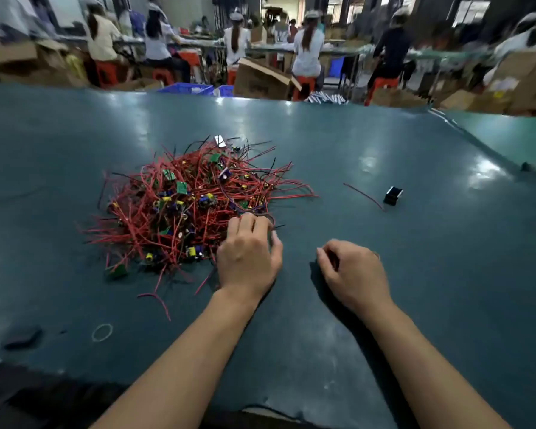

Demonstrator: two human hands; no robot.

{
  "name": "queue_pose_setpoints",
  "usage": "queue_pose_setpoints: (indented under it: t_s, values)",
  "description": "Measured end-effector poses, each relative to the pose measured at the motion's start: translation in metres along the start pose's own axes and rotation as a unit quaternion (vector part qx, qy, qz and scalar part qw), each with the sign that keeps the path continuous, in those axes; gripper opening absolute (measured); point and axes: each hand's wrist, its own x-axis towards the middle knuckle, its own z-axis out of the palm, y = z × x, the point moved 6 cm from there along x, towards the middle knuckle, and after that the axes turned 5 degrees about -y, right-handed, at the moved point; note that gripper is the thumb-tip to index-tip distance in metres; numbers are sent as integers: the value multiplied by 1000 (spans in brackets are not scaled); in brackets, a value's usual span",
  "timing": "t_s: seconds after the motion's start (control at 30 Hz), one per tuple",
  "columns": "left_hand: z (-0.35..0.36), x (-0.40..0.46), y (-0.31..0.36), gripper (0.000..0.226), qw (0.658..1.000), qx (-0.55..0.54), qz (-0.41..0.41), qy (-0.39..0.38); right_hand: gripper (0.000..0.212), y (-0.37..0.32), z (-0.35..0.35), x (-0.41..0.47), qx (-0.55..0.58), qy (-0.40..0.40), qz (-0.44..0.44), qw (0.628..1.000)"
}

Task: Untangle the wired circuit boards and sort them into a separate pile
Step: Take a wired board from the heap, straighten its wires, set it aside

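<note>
A tangled pile of wired circuit boards [192, 202], small green boards with red and black wires, lies on the dark green table [368, 144] left of centre. My left hand [248, 258] sits at the pile's near right edge, its fingers curled down into the wires, and a dark wire arcs past the fingertips. What lies under the fingers is hidden. My right hand [354, 272] rests on the bare table to the right, fingers loosely curled and holding nothing. One separate circuit board [393, 196] with a red wire [364, 196] lies alone at the right.
A pale rubber band [102, 332] and a dark flat object [23, 337] lie near the table's front left. A small dark item [525, 166] sits at the right seam. Beyond the far edge are seated workers, blue crates [186, 88] and cardboard boxes [260, 78].
</note>
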Motion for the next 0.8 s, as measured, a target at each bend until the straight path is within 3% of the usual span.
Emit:
queue_pose_setpoints:
  t_s: [0.13, 0.23, 0.33, 0.47, 0.57, 0.63, 0.7, 0.8]
  values:
    - [18, 4, -6, 46, 996, 47, -17, -76, 29, 2, 4, 1, -3, 7, 12, 1000]
    - [19, 5, -6, 27, 995, 46, -15, -87, 31, 7, 3, 4, 21, 2, 19, 1000]
    - [8, 2, 0, 17, 999, -32, 19, -39, 32, 9, 3, 3, 32, 1, 20, 999]
    - [-17, -12, 23, 10, 967, -144, 183, 104, 22, 1, 1, 3, 36, 8, -9, 999]
    - [-24, -26, 51, 6, 912, -240, 324, 76, 54, -8, 1, 0, 74, -29, -67, 995]
    - [-21, -31, 62, 7, 889, -262, 374, 37, 38, -8, -3, -2, 136, 0, -87, 987]
    - [-15, -28, 62, 14, 897, -269, 351, 1, 7, 6, -8, 4, 238, 49, -39, 969]
    - [-4, -18, 54, 26, 934, -258, 242, -44, 16, 28, -4, 11, 425, 38, 69, 902]
